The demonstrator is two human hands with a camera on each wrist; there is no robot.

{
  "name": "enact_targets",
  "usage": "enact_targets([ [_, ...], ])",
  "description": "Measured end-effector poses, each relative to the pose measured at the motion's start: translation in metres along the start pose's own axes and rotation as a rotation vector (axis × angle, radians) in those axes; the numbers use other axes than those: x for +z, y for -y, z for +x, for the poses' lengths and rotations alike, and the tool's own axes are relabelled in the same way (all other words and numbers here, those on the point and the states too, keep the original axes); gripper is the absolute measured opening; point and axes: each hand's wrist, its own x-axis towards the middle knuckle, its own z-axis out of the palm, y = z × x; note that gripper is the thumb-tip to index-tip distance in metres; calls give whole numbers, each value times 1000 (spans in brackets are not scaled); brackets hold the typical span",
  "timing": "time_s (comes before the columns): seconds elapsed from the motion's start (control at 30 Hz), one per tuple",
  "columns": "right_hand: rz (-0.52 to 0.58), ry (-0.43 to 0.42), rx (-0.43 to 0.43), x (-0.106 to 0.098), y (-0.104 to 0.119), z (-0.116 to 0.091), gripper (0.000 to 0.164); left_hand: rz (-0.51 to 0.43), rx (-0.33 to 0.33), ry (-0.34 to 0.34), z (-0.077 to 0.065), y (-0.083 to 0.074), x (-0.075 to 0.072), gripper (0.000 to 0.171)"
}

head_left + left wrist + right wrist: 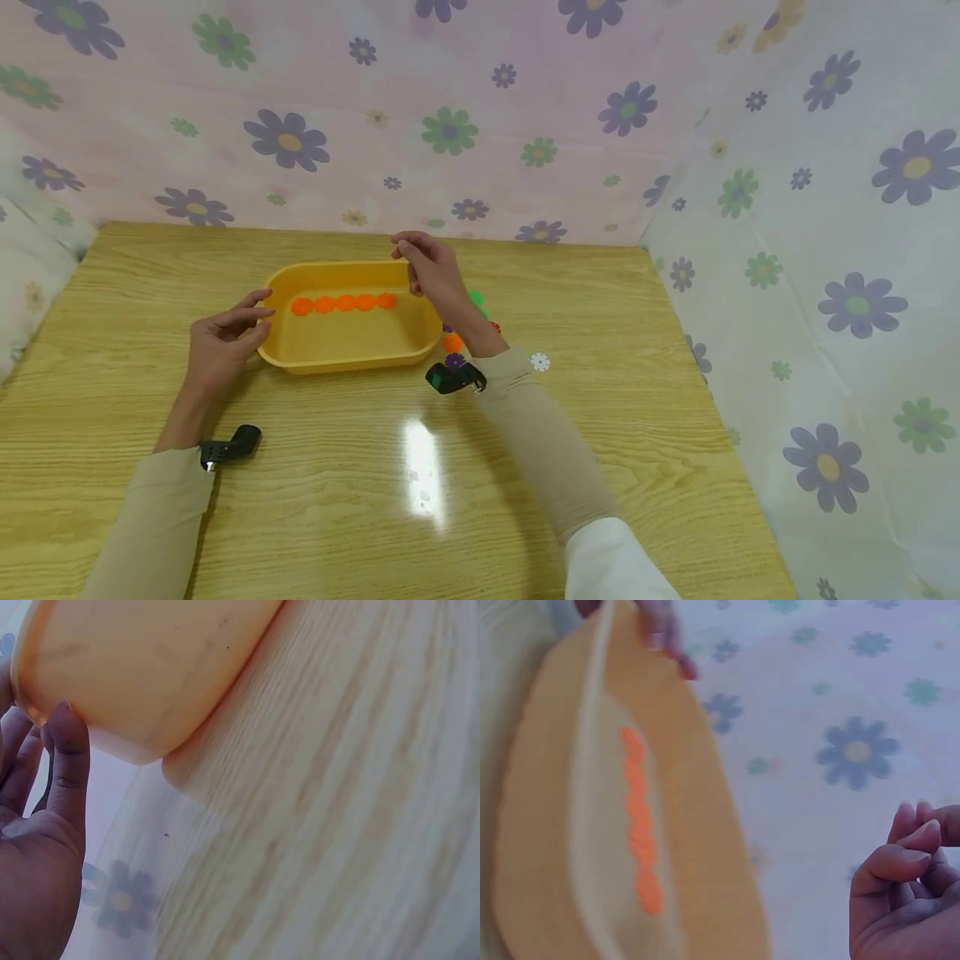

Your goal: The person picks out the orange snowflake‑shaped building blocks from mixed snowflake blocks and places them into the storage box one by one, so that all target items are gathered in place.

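Note:
A yellow plastic tub (348, 364) stands on the wooden table. On its floor several orange notched discs (345, 302) lie in a row, edges meeting. At the tub's left end is my left hand (225, 337), fingertips and thumb touching the rim, fingers only slightly bent; the left wrist view has the thumb (69, 750) by the rim. My right hand (435, 271) is raised above the tub's right far corner. Its fingers are curled, thumb against the index finger, and nothing shows between the fingertips (922, 838) in the right wrist view.
Loose discs lie right of the tub, partly hidden by my right forearm: a green one (476, 297), an orange one (453, 342), a purple one (455, 361) and a white one (539, 362). Flower-patterned sheets (450, 183) enclose the table's back and sides.

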Motion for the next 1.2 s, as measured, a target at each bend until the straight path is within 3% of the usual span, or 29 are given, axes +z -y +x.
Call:
enact_targets([
  [0.17, -12, -53, -79, -30, 19, -9, 21, -6, 1, -7, -1, 1, 1, 18],
  [0.33, 0, -165, -65, -51, 5, -16, 20, -37, -6, -26, -3, 1, 1, 18],
  [0.4, -61, -223, -43, -58, -9, -19, 21, -35, -14, -30, -4, 1, 1, 18],
  [0.53, -313, -289, -5, -68, -38, -27, 23, -6, -37, -32, -4, 1, 1, 18],
  [0.73, -549, -245, 55, -78, -67, -33, 23, 25, -57, -38, -4, 0, 2, 19],
  [1.2, -693, -252, 128, -75, -78, -37, 35, -36, -48, -40, -5, 2, 1, 19],
])
